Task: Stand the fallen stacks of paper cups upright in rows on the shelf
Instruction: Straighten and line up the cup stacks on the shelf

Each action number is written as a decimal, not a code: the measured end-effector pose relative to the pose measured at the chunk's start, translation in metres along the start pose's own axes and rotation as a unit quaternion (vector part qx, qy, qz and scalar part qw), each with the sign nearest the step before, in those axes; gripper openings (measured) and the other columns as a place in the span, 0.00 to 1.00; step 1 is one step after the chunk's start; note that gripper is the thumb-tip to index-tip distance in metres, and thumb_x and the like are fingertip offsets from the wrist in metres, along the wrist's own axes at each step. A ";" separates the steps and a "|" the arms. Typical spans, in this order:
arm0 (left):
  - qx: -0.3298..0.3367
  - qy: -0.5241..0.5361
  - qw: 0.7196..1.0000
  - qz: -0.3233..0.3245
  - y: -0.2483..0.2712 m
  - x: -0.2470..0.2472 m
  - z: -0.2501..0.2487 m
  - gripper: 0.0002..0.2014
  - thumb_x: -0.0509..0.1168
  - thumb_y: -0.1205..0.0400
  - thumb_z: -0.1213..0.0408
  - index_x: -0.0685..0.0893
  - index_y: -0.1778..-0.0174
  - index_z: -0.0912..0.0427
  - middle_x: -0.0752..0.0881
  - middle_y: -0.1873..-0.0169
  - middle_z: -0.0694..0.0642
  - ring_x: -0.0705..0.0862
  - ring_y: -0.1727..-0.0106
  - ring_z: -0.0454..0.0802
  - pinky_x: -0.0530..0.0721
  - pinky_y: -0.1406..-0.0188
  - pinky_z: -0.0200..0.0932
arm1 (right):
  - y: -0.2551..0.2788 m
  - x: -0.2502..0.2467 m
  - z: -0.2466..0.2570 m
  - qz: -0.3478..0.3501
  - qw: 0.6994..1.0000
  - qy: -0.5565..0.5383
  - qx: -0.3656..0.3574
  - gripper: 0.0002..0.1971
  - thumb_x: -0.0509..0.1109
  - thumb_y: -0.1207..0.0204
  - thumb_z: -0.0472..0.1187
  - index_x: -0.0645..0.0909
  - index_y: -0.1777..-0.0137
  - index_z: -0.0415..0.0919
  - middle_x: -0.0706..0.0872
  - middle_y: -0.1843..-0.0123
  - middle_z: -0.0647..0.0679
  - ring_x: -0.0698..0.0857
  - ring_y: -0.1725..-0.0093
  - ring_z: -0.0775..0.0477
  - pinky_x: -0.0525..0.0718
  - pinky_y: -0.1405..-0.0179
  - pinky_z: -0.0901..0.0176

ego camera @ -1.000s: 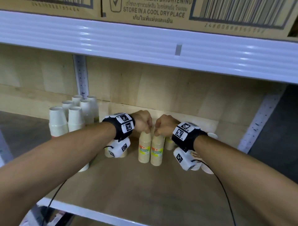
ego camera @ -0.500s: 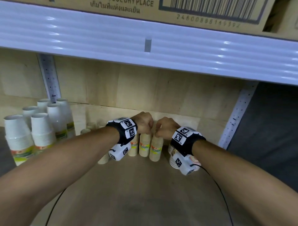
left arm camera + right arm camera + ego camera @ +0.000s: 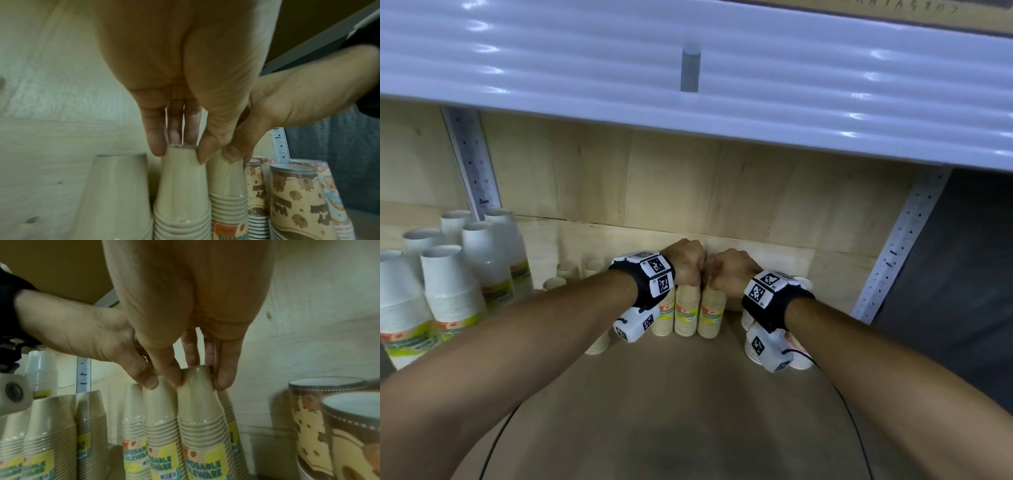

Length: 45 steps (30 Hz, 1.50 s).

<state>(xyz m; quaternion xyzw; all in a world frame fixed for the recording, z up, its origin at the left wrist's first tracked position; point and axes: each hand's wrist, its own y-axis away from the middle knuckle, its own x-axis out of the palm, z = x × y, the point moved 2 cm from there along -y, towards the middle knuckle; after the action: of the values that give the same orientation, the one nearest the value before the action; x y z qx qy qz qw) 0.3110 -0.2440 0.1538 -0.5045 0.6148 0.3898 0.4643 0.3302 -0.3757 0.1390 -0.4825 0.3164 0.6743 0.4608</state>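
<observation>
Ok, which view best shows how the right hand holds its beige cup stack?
The right wrist view: the right hand pinches the top of the beige cup stack, fingertips on both sides. In the head view the hand covers the stack's top. The left wrist view shows only a fingertip on it.

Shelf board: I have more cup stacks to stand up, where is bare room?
The shelf board is bare in front of the beige cup stacks. Crowded: white cup stacks at left, printed cup stacks at right.
</observation>
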 end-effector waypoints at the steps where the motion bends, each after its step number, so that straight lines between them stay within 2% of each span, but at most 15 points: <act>1: 0.001 -0.004 1.000 0.002 -0.001 0.001 0.000 0.10 0.73 0.25 0.68 0.89 0.49 0.64 0.89 0.52 0.60 0.87 0.52 0.56 0.85 0.59 0.45 | -0.003 0.002 -0.001 0.000 1.000 -0.001 0.000 0.11 0.75 0.33 0.42 0.87 0.51 0.42 0.88 0.51 0.45 0.86 0.52 0.45 0.77 0.65 0.61; 10: -0.001 -0.019 1.000 0.012 -0.009 0.003 0.001 0.10 0.72 0.26 0.68 0.87 0.49 0.66 0.88 0.54 0.61 0.85 0.57 0.54 0.80 0.67 0.41 | -0.013 0.007 -0.007 0.002 1.000 0.015 -0.010 0.09 0.73 0.30 0.40 0.86 0.50 0.44 0.83 0.55 0.50 0.82 0.55 0.48 0.69 0.73 0.67; 12: 0.001 -0.021 1.000 0.012 -0.009 0.002 0.001 0.09 0.72 0.25 0.69 0.87 0.50 0.66 0.88 0.55 0.60 0.84 0.57 0.53 0.78 0.69 0.40 | -0.015 0.007 -0.008 0.007 1.000 0.009 -0.011 0.09 0.73 0.31 0.41 0.87 0.50 0.45 0.84 0.54 0.50 0.84 0.55 0.48 0.71 0.72 0.66; 15: 0.006 -0.021 1.000 0.012 -0.009 0.000 0.002 0.06 0.72 0.25 0.69 0.87 0.54 0.64 0.86 0.58 0.59 0.84 0.59 0.53 0.75 0.73 0.38 | -0.017 0.005 -0.008 0.023 1.000 -0.001 -0.018 0.12 0.74 0.32 0.43 0.87 0.49 0.45 0.88 0.50 0.48 0.86 0.52 0.48 0.81 0.62 0.59; 18: 0.013 -0.019 1.000 -0.003 -0.005 -0.004 0.006 0.10 0.73 0.25 0.66 0.90 0.49 0.63 0.89 0.55 0.57 0.86 0.54 0.53 0.84 0.63 0.42 | -0.015 -0.001 -0.003 0.016 0.999 0.003 -0.041 0.13 0.76 0.33 0.44 0.87 0.50 0.41 0.87 0.49 0.46 0.86 0.50 0.46 0.86 0.51 0.50; 20: 0.014 -0.014 1.000 -0.020 -0.002 -0.009 0.009 0.13 0.73 0.24 0.62 0.90 0.45 0.61 0.89 0.52 0.55 0.86 0.51 0.52 0.86 0.53 0.45 | -0.014 -0.007 0.003 -0.008 0.998 0.000 -0.056 0.13 0.77 0.33 0.46 0.88 0.52 0.39 0.87 0.51 0.45 0.85 0.51 0.45 0.86 0.51 0.49; 22: 0.005 -0.019 0.999 -0.035 0.004 -0.016 0.014 0.16 0.74 0.23 0.59 0.89 0.41 0.60 0.88 0.48 0.55 0.86 0.49 0.51 0.84 0.53 0.42 | -0.015 -0.011 0.010 -0.019 0.997 -0.008 -0.069 0.11 0.76 0.32 0.45 0.88 0.56 0.37 0.88 0.54 0.43 0.87 0.52 0.43 0.85 0.56 0.50; 24: -0.015 -0.022 0.998 -0.052 0.010 -0.025 0.024 0.18 0.75 0.24 0.59 0.86 0.38 0.57 0.85 0.43 0.55 0.85 0.46 0.51 0.82 0.54 0.40 | -0.015 -0.014 0.019 -0.026 0.997 -0.013 -0.072 0.09 0.77 0.33 0.46 0.86 0.59 0.40 0.86 0.56 0.44 0.85 0.54 0.45 0.79 0.65 0.57; 26: -0.032 -0.024 0.997 -0.067 0.017 -0.034 0.035 0.22 0.76 0.26 0.58 0.84 0.36 0.55 0.81 0.39 0.54 0.82 0.43 0.52 0.82 0.50 0.41 | -0.016 -0.016 0.029 -0.036 0.996 -0.025 -0.075 0.14 0.79 0.35 0.47 0.86 0.51 0.45 0.81 0.50 0.49 0.82 0.50 0.48 0.75 0.61 0.62; 28: -0.052 -0.031 0.996 -0.072 0.026 -0.044 0.045 0.23 0.76 0.25 0.58 0.83 0.34 0.55 0.79 0.38 0.55 0.81 0.40 0.53 0.81 0.47 0.43 | -0.018 -0.015 0.042 -0.046 0.995 -0.020 -0.089 0.21 0.78 0.33 0.47 0.84 0.40 0.45 0.77 0.45 0.50 0.80 0.46 0.49 0.77 0.54 0.61; 29: -0.062 -0.031 0.995 -0.076 0.031 -0.049 0.051 0.23 0.77 0.25 0.58 0.82 0.34 0.55 0.79 0.38 0.55 0.81 0.40 0.53 0.81 0.46 0.44 | -0.019 -0.014 0.050 -0.051 0.994 -0.015 -0.097 0.21 0.78 0.32 0.47 0.84 0.38 0.45 0.76 0.44 0.50 0.80 0.46 0.49 0.78 0.53 0.61; 32: -0.091 -0.027 0.991 -0.091 0.047 -0.061 0.070 0.23 0.77 0.26 0.59 0.83 0.35 0.55 0.81 0.38 0.55 0.82 0.41 0.53 0.83 0.46 0.45 | -0.024 -0.007 0.076 -0.057 0.992 -0.022 -0.113 0.20 0.77 0.31 0.47 0.84 0.40 0.47 0.78 0.43 0.49 0.82 0.47 0.49 0.82 0.51 0.59; 37: -0.147 -0.029 0.985 -0.091 0.079 -0.069 0.106 0.22 0.77 0.25 0.60 0.82 0.35 0.54 0.78 0.37 0.54 0.80 0.40 0.52 0.81 0.47 0.44 | -0.025 0.013 0.118 -0.041 0.987 -0.035 -0.150 0.19 0.77 0.31 0.48 0.85 0.40 0.49 0.78 0.45 0.51 0.82 0.43 0.48 0.81 0.45 0.58; 42: -0.175 -0.069 0.979 -0.081 0.107 -0.069 0.131 0.21 0.72 0.21 0.63 0.81 0.32 0.57 0.75 0.34 0.54 0.76 0.35 0.53 0.75 0.45 0.39 | -0.021 0.032 0.153 -0.016 0.981 -0.050 -0.188 0.15 0.75 0.29 0.45 0.85 0.41 0.49 0.83 0.44 0.49 0.84 0.43 0.45 0.82 0.45 0.58; 45: -0.202 -0.080 0.973 -0.075 0.117 -0.062 0.139 0.20 0.71 0.22 0.64 0.81 0.34 0.59 0.78 0.35 0.55 0.79 0.36 0.54 0.81 0.41 0.44 | -0.017 0.043 0.169 0.006 0.977 -0.054 -0.205 0.13 0.76 0.29 0.48 0.86 0.46 0.47 0.83 0.51 0.51 0.84 0.47 0.45 0.83 0.50 0.58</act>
<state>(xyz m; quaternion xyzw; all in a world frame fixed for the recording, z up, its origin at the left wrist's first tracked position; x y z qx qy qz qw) 0.2241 -0.0741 0.1778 -0.5998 0.4446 0.5089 0.4285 0.2804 -0.2092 0.1556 -0.5278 0.1490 0.7529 0.3639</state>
